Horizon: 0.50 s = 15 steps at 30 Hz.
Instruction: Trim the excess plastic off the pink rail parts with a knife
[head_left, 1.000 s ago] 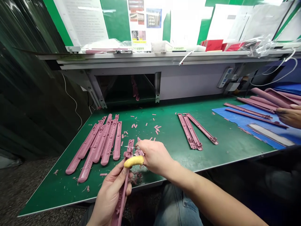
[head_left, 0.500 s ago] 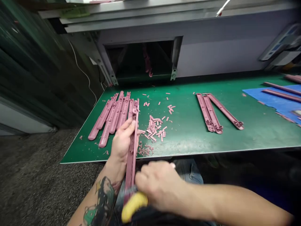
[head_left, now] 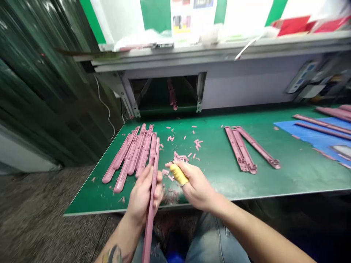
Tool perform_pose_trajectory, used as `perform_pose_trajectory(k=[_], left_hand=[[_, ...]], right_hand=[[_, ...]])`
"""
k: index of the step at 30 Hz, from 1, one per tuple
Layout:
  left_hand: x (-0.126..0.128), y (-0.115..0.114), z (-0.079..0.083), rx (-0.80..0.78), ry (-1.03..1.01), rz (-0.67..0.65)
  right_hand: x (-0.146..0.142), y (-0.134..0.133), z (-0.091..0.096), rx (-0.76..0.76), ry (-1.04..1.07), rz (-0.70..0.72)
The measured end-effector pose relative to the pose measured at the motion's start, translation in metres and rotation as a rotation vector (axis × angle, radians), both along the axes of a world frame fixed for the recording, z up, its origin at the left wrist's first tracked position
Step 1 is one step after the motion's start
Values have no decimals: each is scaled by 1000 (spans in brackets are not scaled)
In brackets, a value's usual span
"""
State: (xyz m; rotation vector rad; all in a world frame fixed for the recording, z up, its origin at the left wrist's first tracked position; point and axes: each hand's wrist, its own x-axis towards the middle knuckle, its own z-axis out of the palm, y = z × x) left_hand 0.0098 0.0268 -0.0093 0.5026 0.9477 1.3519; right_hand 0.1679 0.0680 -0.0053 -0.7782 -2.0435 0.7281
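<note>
My left hand [head_left: 142, 193] is closed around a long, narrow pink plastic strip [head_left: 149, 223], which stands on edge and slants from the table edge down towards my lap. To its right, my right hand [head_left: 196, 184] is closed on a knife [head_left: 172, 162]; only a bit of dark blade shows, and the rest is hidden in the fist. Yellow wrapping [head_left: 178, 174] covers the thumb. Below and behind this hand lies a heap of small pink offcuts [head_left: 181, 157], partly covered by it. Pink crumbs [head_left: 171, 196] lie near the table edge between my hands.
Several pink strips [head_left: 123, 160] lie side by side at the left of the green table [head_left: 208, 157]. Three more strips [head_left: 242, 149] lie right of centre. A blue sheet [head_left: 287, 128] with other strips is at far right. A framed opening [head_left: 201, 87] and shelf [head_left: 205, 53] stand behind.
The view has tilted up. My right hand has moved from low on the strip up and right, over the offcuts, away from the strip. The strip has turned in my left hand.
</note>
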Motion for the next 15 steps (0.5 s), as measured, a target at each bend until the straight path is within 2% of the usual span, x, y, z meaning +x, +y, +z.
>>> perform_pose_trajectory(k=[3, 6, 11, 15], left_hand=[[8, -14, -9, 50, 11, -28], [14, -21, -12, 95, 18, -23], [19, -28, -8, 107, 40, 48], [18, -28, -11, 122, 72, 44]], right_hand=[[-10, 5, 9, 52, -3, -118], [-17, 0, 10, 69, -13, -174], [-17, -8, 12, 48, 21, -167], [-15, -11, 16, 71, 10, -139]])
